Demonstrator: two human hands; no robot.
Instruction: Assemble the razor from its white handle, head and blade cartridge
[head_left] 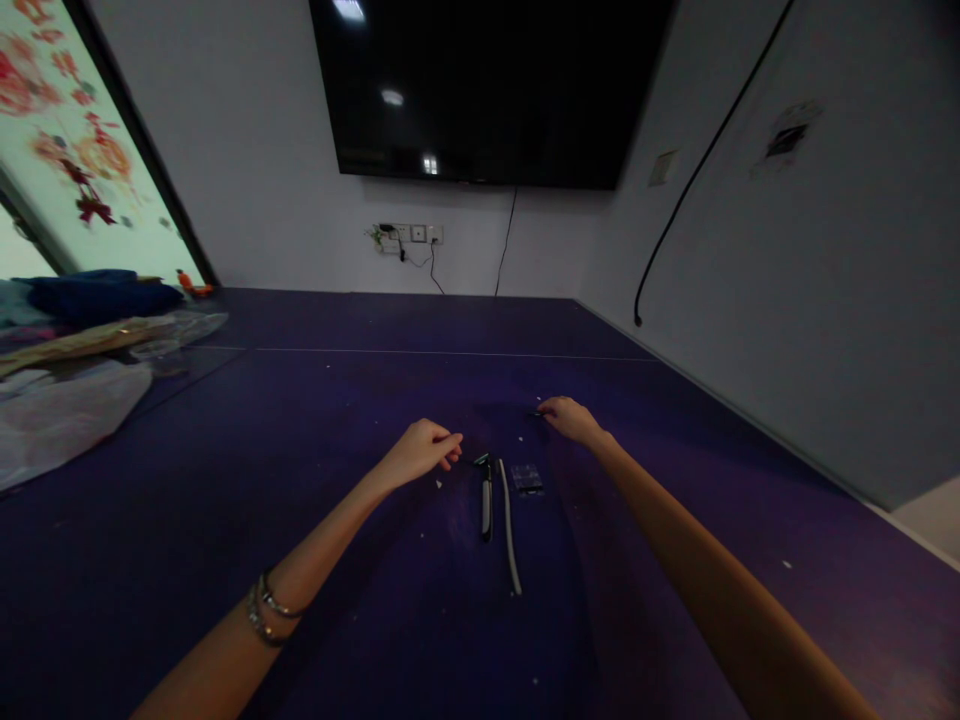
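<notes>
My left hand [424, 447] is held just left of the razor, fingers curled together in a pinch. Whether something thin lies between its fingertips I cannot make out. The razor [487, 505], with a grey and black handle, lies on the purple surface with its head at the far end. Beside it is a long thin pale stick [510, 535], slightly bent, dark at its far tip, like a toothbrush. A small clear plastic case [526, 478] lies to the right of both. Farther off, my right hand [568, 416] pinches a small dark flat piece [535, 413] close to the surface.
Small white crumbs dot the purple surface [360, 600]. Plastic bags [71, 410] and folded dark blue cloth [105, 297] are piled at the left. A television [487, 90] hangs on the far wall above sockets [418, 234]. A black cable [697, 170] runs down the right wall.
</notes>
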